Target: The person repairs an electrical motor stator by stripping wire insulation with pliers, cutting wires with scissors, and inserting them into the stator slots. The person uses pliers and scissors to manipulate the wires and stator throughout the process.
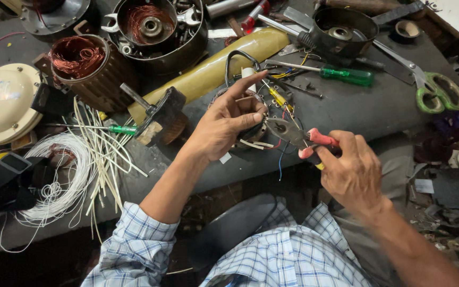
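Pliers (292,133) with red handles sit in my right hand (353,172), the grip closed around both handles, knuckles up, the wrist bent inward and the forearm coming in from the lower right. Their steel nose points left and meets the thin wires at the edge of the round motor winding (251,119) lying on the desk (357,109). My left hand (224,125) rests over that winding, the checked sleeve rolled up the forearm, the palm turned down; thumb and lower fingers are curled onto its rim in a loose grip, while the forefinger stretches straight out toward the upper right. Whether the pliers' nose actually pinches a wire I cannot tell. Just beyond the forefinger lies a green-handled screwdriver (346,75). Further right lie green-handled scissors (439,93). Left of my left forearm stand a small rotor with a shaft (160,114), a bundle of white sleeving strips (104,154) and a coil of white wire (62,178).
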